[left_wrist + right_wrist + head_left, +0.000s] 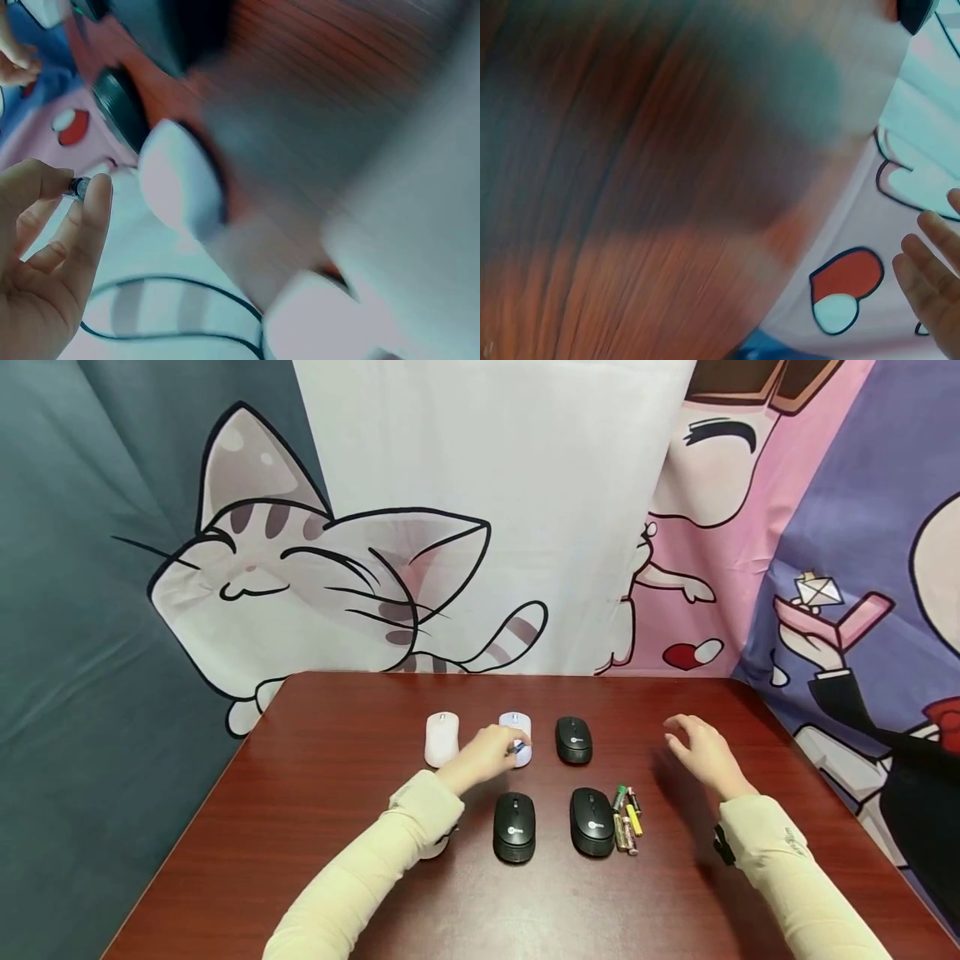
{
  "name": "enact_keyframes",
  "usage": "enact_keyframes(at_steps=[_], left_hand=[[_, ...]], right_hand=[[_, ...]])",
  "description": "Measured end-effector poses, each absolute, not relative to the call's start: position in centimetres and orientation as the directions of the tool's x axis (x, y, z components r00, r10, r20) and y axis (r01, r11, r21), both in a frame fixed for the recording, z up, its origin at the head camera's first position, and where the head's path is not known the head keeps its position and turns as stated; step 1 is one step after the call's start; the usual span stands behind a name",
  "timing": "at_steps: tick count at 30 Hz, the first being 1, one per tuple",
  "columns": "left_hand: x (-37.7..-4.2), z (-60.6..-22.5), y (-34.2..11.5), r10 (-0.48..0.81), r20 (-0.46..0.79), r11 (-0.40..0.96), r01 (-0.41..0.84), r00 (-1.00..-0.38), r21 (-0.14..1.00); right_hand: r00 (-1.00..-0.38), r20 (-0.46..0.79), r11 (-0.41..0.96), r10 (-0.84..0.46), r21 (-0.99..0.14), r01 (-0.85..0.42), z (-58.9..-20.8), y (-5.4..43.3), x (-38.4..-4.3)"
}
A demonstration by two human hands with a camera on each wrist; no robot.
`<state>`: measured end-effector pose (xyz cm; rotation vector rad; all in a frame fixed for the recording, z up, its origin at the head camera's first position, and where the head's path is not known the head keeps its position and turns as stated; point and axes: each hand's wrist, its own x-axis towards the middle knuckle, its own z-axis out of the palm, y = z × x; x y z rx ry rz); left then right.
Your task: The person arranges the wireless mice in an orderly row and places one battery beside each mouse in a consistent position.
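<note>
My left hand (483, 756) hovers over the pale lavender mouse (521, 720) in the back row. Between thumb and fingertips it pinches a small battery (78, 187), whose silvery end shows in the left wrist view. A white mouse (442, 739) lies to the left of that hand and a black mouse (573, 740) to the right. Above the right part of the table, my right hand (703, 753) is held with fingers loosely extended and nothing in it. Several batteries (630, 822) in green, yellow and other colours lie beside the front right black mouse (592, 822).
Another black mouse (514, 828) sits in the front row. One more white mouse (433, 850) is mostly hidden under the left sleeve. The reddish-brown table (300, 827) ends at the back against a printed cartoon curtain (495, 460).
</note>
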<state>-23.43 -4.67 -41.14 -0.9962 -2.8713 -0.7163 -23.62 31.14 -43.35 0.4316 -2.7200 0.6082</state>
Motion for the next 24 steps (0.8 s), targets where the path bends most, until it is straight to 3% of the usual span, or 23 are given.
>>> enact_keyframes(at_steps=[5, 14, 24], left_hand=[[-23.7, -41.5, -8.3, 0.539, 0.184, 0.697, 0.558, -0.822, 0.451], [-23.3, -42.2, -13.3, 0.373, 0.143, 0.765, 0.391, -0.917, 0.512], [-23.5, -43.3, -17.5, 0.289, 0.208, 0.773, 0.356, -0.934, 0.525]], right_hand=[[-0.895, 0.380, 0.841, -0.235, -0.381, -0.383, -43.3, 29.5, -24.0], [-0.876, 0.371, 0.803, -0.309, -0.392, -0.449, -42.1, 25.0, -24.6], [-0.843, 0.372, 0.766, -0.388, -0.379, -0.519, -40.2, 19.8, -24.1]])
